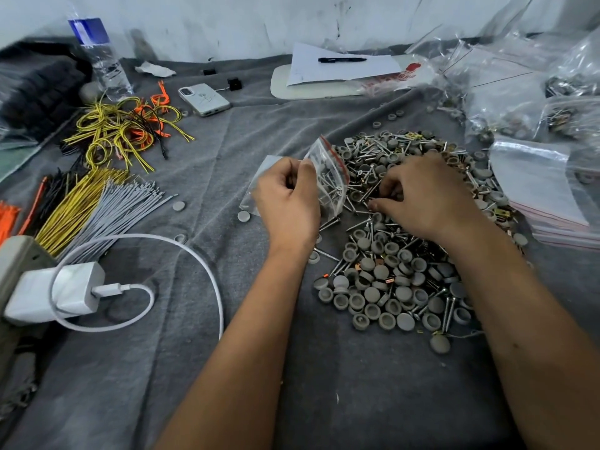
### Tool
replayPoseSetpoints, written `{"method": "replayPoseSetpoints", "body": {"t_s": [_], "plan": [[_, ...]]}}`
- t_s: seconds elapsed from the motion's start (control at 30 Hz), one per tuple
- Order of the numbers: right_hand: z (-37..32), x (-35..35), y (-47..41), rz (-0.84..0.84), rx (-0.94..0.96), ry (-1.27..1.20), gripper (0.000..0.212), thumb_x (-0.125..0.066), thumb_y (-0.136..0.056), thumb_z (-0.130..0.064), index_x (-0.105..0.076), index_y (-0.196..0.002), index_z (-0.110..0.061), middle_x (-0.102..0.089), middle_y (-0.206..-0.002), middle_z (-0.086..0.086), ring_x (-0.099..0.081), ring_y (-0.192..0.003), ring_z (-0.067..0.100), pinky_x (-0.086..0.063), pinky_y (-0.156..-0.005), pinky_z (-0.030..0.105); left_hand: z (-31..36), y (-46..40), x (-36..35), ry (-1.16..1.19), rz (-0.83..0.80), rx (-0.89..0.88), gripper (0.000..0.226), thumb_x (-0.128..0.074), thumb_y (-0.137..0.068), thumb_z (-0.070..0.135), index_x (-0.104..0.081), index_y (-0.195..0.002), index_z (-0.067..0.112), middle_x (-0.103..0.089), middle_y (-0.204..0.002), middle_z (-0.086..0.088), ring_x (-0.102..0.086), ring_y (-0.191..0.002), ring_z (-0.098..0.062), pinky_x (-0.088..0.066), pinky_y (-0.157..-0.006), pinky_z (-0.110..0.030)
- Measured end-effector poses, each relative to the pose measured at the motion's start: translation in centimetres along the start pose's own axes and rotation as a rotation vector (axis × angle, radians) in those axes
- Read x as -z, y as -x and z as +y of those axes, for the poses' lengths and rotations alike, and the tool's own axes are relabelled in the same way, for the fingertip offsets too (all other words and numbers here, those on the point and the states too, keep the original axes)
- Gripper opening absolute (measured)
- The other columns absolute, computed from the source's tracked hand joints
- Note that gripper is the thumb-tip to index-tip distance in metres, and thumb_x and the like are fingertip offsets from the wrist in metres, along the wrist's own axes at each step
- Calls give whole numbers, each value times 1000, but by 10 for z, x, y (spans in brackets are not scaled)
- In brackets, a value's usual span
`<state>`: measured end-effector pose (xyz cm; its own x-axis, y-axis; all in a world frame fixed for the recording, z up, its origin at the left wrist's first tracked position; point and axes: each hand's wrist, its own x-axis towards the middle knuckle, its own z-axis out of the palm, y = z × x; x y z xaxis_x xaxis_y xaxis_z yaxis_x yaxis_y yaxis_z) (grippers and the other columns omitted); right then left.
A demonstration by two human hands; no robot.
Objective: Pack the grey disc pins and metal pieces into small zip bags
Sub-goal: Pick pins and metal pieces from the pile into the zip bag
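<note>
Holding the limp, slippery bag (329, 177) by its mouth, the left hand (287, 198) is pinching it; the right hand (425, 198) is picking small, stiff, light pins (383, 287) from the pile on the table (207, 368).

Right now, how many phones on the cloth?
1. The white phone lies face down at the far left of the grey cloth, beside the yellow wires. Others may be hidden under bags.
</note>
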<state>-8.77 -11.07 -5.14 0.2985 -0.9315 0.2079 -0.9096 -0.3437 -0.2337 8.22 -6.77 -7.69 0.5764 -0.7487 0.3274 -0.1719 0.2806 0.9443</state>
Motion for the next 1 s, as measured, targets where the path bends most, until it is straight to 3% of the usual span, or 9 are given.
{"method": "replayPoseSetpoints", "body": {"t_s": [0.17, 0.3, 0.4, 0.6, 0.77, 0.9, 1.0], "plan": [[-1, -12, 1, 106, 105, -82, 17, -78, -88, -36, -74, -95, -21, -60, -95, -2, -53, -107, 23, -46, -94, 38, 0, 1, 0, -25, -10, -10, 31, -57, -96, 4, -55, -65, -1, -47, -56, 1, -41, -50, -5, -36, -51, -24], [-8, -8, 6, 319, 102, -526, 7, -79, -88, -23, -73, -91, -24, -61, -81, -23, -62, -76, -4, -47, -72, 6, 1, 2, -1, -40, -27, -28, 32, -57, -96, 5, -52, -67, -9, -47, -58, -3, -41, -54, -9, -36, -53, -29], [-18, -5, 11, 425, 168, -693, 8, -80, -88, -17, -78, -96, -17, -70, -84, -17, -68, -79, 0, -55, -72, 13, 1, 3, -2, -61, -67, -46, 31, -56, -94, 8, -54, -67, -7, -48, -58, -4, -42, -56, -13, -36, -53, -34], [-25, -10, 11, 384, 316, -563, 21, -82, -85, -10, -80, -106, -11, -78, -101, 0, -71, -93, 8, -52, -89, 15, 2, 4, -2, -118, -109, -73, 28, -58, -93, 9, -58, -67, -2, -52, -57, -3, -46, -56, -17, -43, -55, -45], [-20, -9, 10, 372, 229, -681, 23, -79, -88, -11, -78, -111, -13, -77, -100, -6, -72, -92, 0, -57, -85, 18, 0, 4, -2, -115, -91, -61, 31, -58, -95, 8, -58, -65, 2, -50, -52, 11, -45, -53, -9, -38, -52, -34], [-11, -7, 7, 489, 85, -590, 14, -74, -93, -16, -77, -107, -15, -74, -97, -5, -68, -86, 4, -53, -79, 10, 0, 3, -1, -104, -69, -62, 30, -58, -95, 7, -57, -67, -4, -49, -56, 3, -43, -54, -9, -36, -52, -33], [-2, -10, 2, 412, 3, -340, 15, -75, -92, -24, -78, -106, -18, -73, -106, 2, -63, -105, 21, -48, -99, 34, -1, 3, -1, -82, -55, -55, 31, -57, -95, 6, -55, -66, -6, -46, -55, 0, -40, -53, -13, -33, -51, -35]]}}
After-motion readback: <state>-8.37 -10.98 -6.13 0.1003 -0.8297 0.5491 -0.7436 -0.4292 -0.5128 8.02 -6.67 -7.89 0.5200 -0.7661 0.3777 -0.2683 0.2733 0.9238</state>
